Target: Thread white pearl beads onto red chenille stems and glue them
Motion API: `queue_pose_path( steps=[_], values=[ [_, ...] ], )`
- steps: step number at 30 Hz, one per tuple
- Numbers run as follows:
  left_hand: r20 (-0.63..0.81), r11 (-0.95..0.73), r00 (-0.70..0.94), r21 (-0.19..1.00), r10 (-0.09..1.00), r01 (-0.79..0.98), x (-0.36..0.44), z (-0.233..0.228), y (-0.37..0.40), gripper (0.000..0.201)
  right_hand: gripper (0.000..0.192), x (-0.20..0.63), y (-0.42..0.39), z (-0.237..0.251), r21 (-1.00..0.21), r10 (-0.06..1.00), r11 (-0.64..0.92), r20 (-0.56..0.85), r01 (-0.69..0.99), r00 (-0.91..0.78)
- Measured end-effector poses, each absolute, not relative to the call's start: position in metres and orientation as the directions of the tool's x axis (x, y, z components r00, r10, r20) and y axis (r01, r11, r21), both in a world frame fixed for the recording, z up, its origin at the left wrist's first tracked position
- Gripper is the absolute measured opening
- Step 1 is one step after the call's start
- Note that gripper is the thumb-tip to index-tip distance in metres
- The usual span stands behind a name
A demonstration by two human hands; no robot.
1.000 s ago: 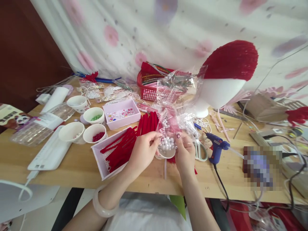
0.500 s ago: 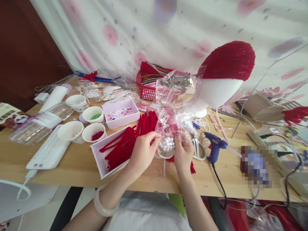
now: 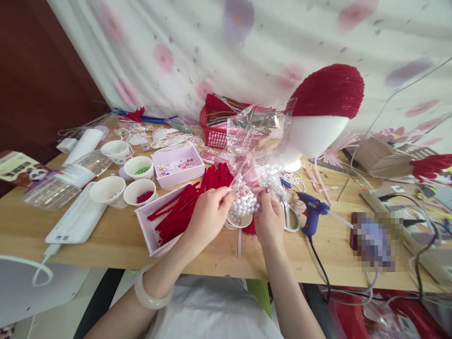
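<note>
A clear plastic bag of white pearl beads (image 3: pixel 244 203) is pinched between both hands above a small white cup (image 3: pixel 240 220) on the wooden table (image 3: pixel 106 240). My left hand (image 3: pixel 208 216) grips the bag's left edge. My right hand (image 3: pixel 270 219) grips its right edge. Just left of my left hand, a pink tray (image 3: pixel 148 233) holds a bundle of red pipe cleaners (image 3: pixel 187 207).
Several white cups (image 3: pixel 108 190) with green and red beads stand at the left, beside a pink box of gems (image 3: pixel 178 165). Scissors (image 3: pixel 291 217) and a blue glue gun (image 3: pixel 312 214) lie right of my hands. Behind are a red basket (image 3: pixel 215 134) and a foam head with a red cap (image 3: pixel 325 108).
Both hands with the bead bag have risen slightly and drawn a little farther from the table edge. The view has shifted a bit.
</note>
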State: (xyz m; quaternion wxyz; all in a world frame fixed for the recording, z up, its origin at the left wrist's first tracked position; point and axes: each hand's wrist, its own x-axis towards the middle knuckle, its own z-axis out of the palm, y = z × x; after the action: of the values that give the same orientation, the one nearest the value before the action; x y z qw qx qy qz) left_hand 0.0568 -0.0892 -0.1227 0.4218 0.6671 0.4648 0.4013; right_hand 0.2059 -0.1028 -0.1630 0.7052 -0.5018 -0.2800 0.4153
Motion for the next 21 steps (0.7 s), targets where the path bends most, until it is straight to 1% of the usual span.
queue_pose_path(
  steps=[4, 6, 8, 10, 12, 15, 18, 21],
  values=[
    [0.154, -0.204, 0.269, 0.964, 0.951, 0.170, 0.060, -0.125, -0.084, 0.017, 0.028, 0.205, -0.098, -0.154, -0.887, 0.849, 0.203, -0.052, -0.416, 0.526],
    [0.147, -0.172, 0.285, 0.983, 0.947, 0.063, 0.059, -0.125, -0.085, 0.017, 0.021, 0.205, -0.095, -0.146, -0.853, 0.845, 0.221, -0.075, -0.473, 0.530],
    [0.146, -0.159, 0.278, 0.987, 0.949, 0.023, 0.058, -0.125, -0.090, 0.014, 0.012, 0.205, -0.093, -0.138, -0.823, 0.844, 0.221, -0.108, -0.523, 0.526],
    [0.169, -0.194, 0.262, 0.978, 0.950, 0.072, 0.056, -0.126, -0.099, 0.007, 0.007, 0.205, -0.091, -0.133, -0.800, 0.846, 0.203, -0.147, -0.564, 0.512],
    [0.240, -0.290, 0.261, 0.942, 0.935, 0.172, 0.056, -0.129, -0.108, 0.015, 0.013, 0.204, -0.091, -0.130, -0.782, 0.851, 0.174, -0.186, -0.598, 0.491],
    [0.340, -0.392, 0.231, 0.888, 0.912, 0.240, 0.059, -0.135, -0.116, 0.023, 0.024, 0.203, -0.092, -0.130, -0.763, 0.860, 0.130, -0.231, -0.633, 0.456],
    [0.353, -0.386, 0.166, 0.885, 0.921, 0.258, 0.063, -0.142, -0.117, 0.019, 0.029, 0.204, -0.096, -0.132, -0.755, 0.874, 0.094, -0.249, -0.649, 0.417],
    [0.356, -0.384, 0.148, 0.884, 0.923, 0.265, 0.068, -0.145, -0.117, 0.014, 0.021, 0.206, -0.103, -0.130, -0.760, 0.896, 0.077, -0.231, -0.645, 0.380]
  ],
)
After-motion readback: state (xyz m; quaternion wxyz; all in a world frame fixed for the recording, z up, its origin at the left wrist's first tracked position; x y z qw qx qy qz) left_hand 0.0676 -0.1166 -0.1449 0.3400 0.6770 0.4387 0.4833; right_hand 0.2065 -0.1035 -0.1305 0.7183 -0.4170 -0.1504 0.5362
